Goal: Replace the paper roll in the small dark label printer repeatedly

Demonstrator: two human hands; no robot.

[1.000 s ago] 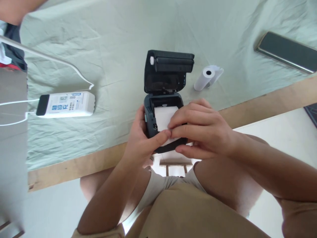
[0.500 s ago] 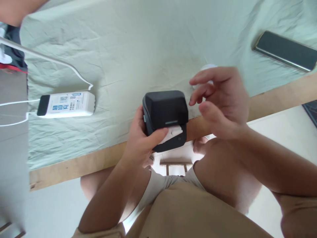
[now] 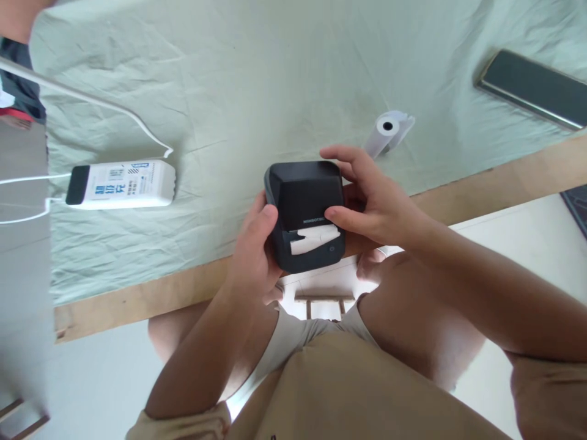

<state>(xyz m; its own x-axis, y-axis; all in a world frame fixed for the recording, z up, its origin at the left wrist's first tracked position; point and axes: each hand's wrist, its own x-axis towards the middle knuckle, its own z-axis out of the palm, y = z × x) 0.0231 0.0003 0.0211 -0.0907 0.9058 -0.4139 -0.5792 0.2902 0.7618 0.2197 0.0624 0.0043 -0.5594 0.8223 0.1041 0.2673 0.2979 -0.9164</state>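
Note:
A black boxy device (image 3: 307, 195) with pale lettering on its lid is held at the table's near edge. Torn white paper (image 3: 314, 239) lies across its lower front, beside a small power mark. My left hand (image 3: 257, 244) grips the device's left side, thumb on the edge. On the right side, my right hand (image 3: 369, 198) has its thumb on the lid near the lettering and its fingers at the upper right corner. Just beyond my right hand stands a white paper roll (image 3: 385, 131) with a loose end and a dark core hole.
At left, a white power bank (image 3: 123, 183) with cables lies on the pale green cloth (image 3: 229, 73). A dark phone (image 3: 536, 88) is at the far right. The bare wooden edge (image 3: 151, 299) runs along the front. Part of another person (image 3: 21, 18) shows at top left.
My right hand has moved left onto the device, uncovering the paper roll. The lid looks lowered, and my left thumb has shifted off the white paper to the device's left edge.

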